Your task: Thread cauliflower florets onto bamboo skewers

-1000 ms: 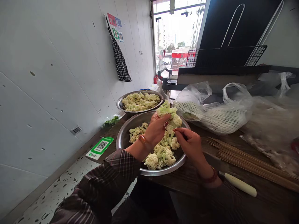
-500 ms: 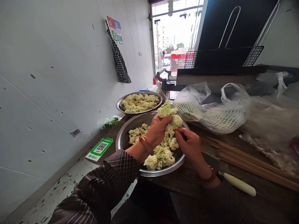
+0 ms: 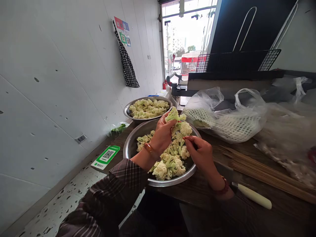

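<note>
My left hand [image 3: 161, 133] is closed around a cauliflower floret [image 3: 173, 114], raised over the near steel bowl [image 3: 130, 135]. A second floret [image 3: 185, 128] sits just below it, in line toward my right hand [image 3: 201, 151]. My right thumb and fingers are pinched at that lower floret's edge, on what appears to be the end of a thin bamboo skewer; most of it is hidden by the florets and fingers. Loose cauliflower pieces [image 3: 170, 167] lie in the bowl beneath both hands.
Behind stands another steel bowl [image 3: 127, 112] heaped with cauliflower. To the right lie bamboo skewers [image 3: 261, 171], a knife with a pale handle [image 3: 255, 196] and plastic bags [image 3: 237, 123]. A QR-code sign [image 3: 106, 157] rests at the table's left edge, near the wall.
My left hand has shifted slightly left and its fingers have moved on the upper floret, showing more of the lower one. My right hand stays pinched in nearly the same place.
</note>
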`<action>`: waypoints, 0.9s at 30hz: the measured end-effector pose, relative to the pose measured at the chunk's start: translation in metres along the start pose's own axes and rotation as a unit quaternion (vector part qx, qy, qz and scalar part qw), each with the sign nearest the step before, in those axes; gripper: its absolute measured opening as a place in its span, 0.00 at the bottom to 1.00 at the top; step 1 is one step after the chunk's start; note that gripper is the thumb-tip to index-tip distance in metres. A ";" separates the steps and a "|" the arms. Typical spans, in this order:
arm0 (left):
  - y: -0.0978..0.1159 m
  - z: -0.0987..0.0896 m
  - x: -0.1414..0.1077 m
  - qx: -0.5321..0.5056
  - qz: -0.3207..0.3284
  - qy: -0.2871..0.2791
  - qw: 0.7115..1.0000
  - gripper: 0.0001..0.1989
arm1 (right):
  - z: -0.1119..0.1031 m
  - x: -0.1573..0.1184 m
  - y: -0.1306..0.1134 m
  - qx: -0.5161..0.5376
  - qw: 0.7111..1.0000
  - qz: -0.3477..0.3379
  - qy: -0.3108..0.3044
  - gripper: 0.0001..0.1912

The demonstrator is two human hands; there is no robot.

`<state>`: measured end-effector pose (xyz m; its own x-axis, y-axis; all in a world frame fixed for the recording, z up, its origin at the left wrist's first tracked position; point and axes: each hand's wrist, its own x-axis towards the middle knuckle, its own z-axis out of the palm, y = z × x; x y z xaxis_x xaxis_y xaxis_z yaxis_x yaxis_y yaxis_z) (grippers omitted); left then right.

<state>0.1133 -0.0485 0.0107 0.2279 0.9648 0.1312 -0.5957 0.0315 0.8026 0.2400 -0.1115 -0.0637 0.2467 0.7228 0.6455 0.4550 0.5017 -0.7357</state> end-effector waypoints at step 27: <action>0.005 -0.017 0.010 0.047 0.011 0.043 0.998 0.11 | -0.003 0.002 0.001 0.007 0.998 0.050 -0.025 0.11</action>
<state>0.0996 -0.0338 0.0067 0.1466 0.9838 0.1035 -0.5234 -0.0116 0.8520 0.2432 -0.1109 -0.0629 0.2472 0.7918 0.5584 0.4187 0.4325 -0.7986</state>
